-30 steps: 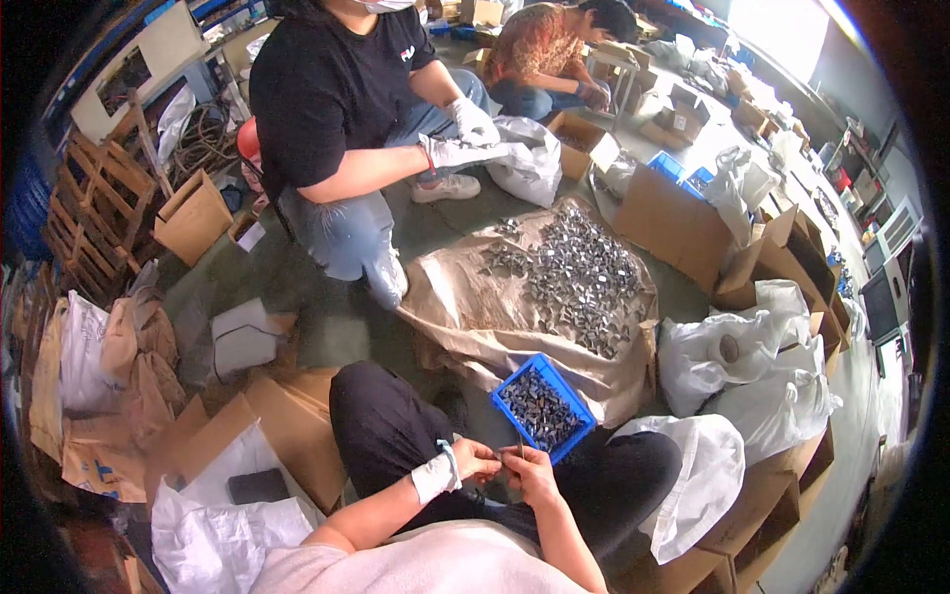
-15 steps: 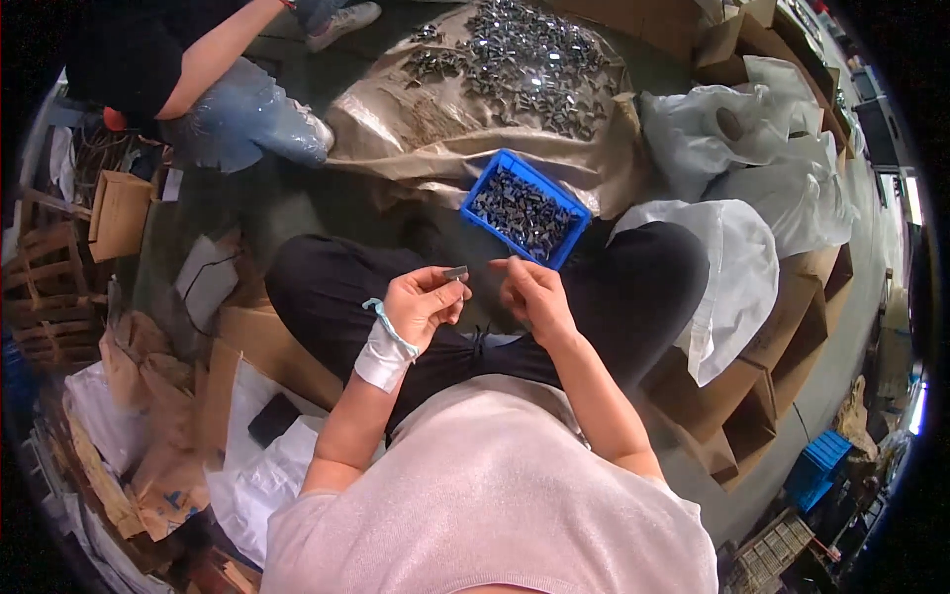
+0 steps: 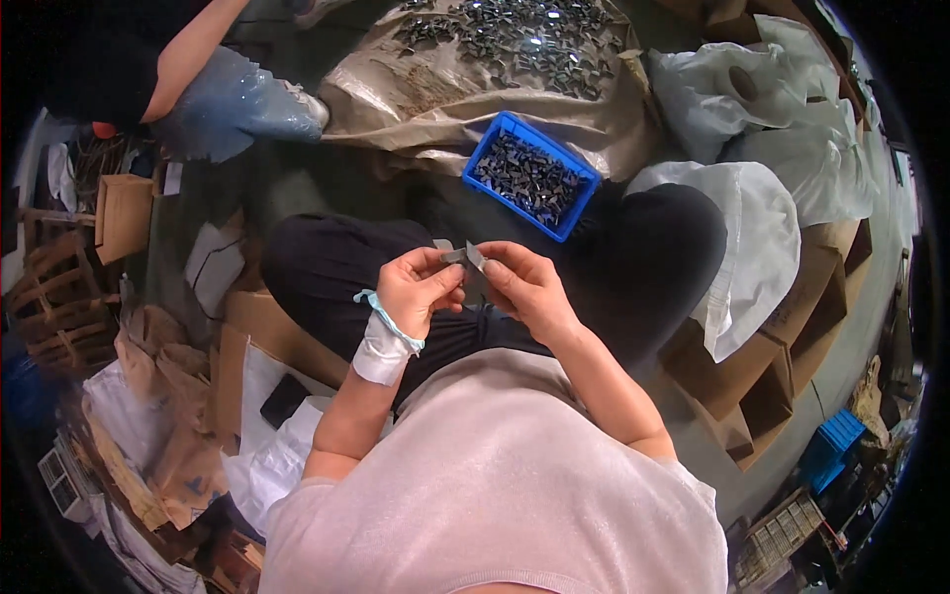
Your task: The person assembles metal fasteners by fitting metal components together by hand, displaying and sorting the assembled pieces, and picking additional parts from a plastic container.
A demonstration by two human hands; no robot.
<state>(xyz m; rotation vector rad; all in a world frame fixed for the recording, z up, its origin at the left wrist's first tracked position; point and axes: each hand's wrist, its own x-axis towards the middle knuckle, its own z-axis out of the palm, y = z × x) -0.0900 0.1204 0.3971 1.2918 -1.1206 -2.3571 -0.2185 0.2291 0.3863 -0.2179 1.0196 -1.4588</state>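
Observation:
Above my lap, my left hand (image 3: 421,285) pinches a small grey metal piece (image 3: 453,255) between thumb and fingers. Close beside it, my right hand (image 3: 527,289) grips another thin, flat metal piece (image 3: 476,257), tilted upward. The two pieces are close together, and I cannot tell whether they touch. A white wrap with a pale blue band circles my left wrist. Just beyond my hands stands a blue plastic bin (image 3: 565,234) filled with many small dark metal pieces (image 3: 529,176).
A brown sheet (image 3: 386,114) beyond the bin carries a heap of loose metal pieces (image 3: 524,45). White sacks (image 3: 757,238) and open cardboard boxes (image 3: 752,381) stand at right. Another person's arm (image 3: 193,54) shows at upper left. A dark phone (image 3: 284,399) lies at lower left.
My right hand, earlier apart from the left, has come in toward it, with a metal piece now visible in its fingers. The whole view has shifted slightly.

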